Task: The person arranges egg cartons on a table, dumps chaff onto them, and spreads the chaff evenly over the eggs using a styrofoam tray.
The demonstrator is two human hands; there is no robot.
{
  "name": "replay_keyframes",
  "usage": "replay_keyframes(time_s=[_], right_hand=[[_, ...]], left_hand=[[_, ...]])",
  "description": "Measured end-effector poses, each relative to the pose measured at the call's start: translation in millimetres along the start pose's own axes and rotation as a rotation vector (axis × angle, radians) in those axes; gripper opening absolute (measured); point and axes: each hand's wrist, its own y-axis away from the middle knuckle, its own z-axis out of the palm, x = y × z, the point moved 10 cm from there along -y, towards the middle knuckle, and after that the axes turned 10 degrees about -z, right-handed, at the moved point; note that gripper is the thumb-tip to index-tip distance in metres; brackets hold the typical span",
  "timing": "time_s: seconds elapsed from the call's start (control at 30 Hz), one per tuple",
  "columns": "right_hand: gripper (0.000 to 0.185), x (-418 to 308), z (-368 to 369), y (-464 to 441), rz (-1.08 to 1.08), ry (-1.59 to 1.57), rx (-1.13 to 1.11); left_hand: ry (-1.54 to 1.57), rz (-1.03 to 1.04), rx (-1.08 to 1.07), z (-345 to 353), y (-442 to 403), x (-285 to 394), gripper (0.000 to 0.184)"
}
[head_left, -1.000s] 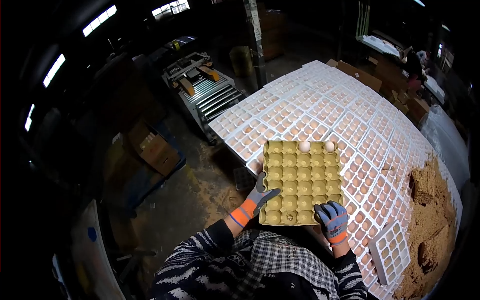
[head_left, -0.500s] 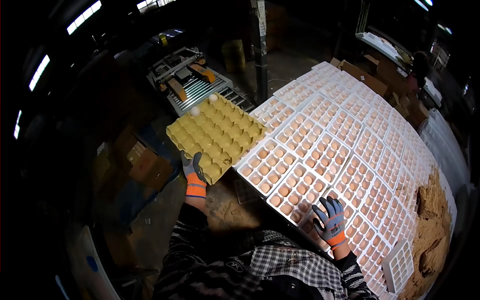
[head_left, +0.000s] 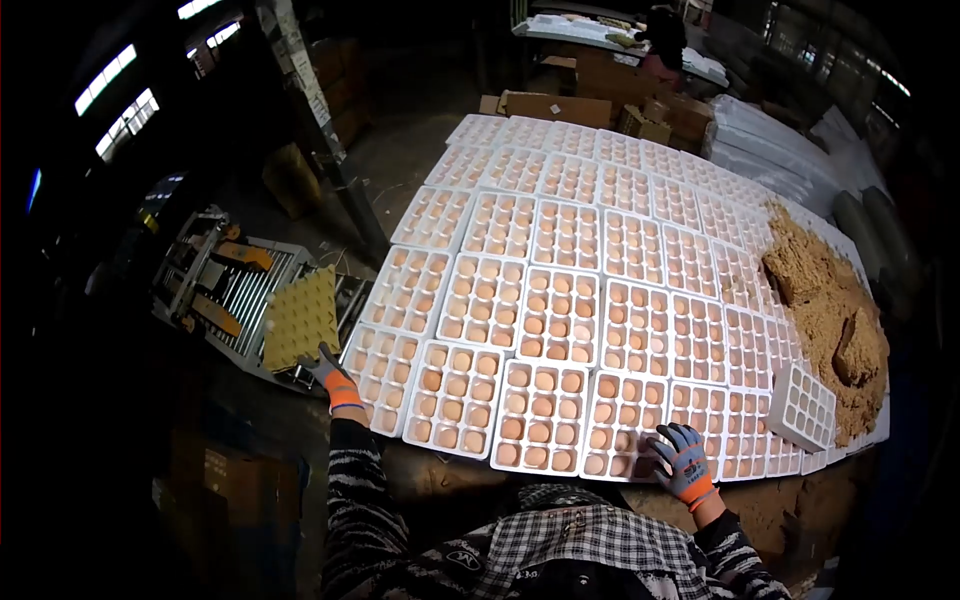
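Note:
My left hand, in a grey and orange glove, grips the lower edge of a yellow egg tray. The tray is tilted beside the left edge of the table, in front of a roller conveyor. No eggs show on its visible face. My right hand, gloved the same way, is over the near row of white foam trays. Its fingers are apart, and nothing shows in them. Below its fingertips, a foam tray holds brown eggs; some are shaded by the hand.
Rows of egg-filled foam trays cover the table. On the right lie a heap of brown, sawdust-like material and a tilted white foam tray. A post and roller conveyor stand left; cardboard boxes and a person are behind.
My view has turned right. The yellow tray has tipped over from nearly level, and the two white eggs on it are no longer seen. My right hand stays low over the near trays.

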Motion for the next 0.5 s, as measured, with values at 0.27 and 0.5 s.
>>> replay_keyframes(time_s=[0.27, 0.5], right_hand=[[0.062, 137, -38, 136, 0.517, 0.271, 0.123], [0.081, 280, -60, 273, 0.990, 0.394, -0.104]], left_hand=[[-0.466, -0.186, -0.543, 155, 273, -100, 0.068], [-0.991, 0.211, -1.433, 262, 559, -136, 0.069]])
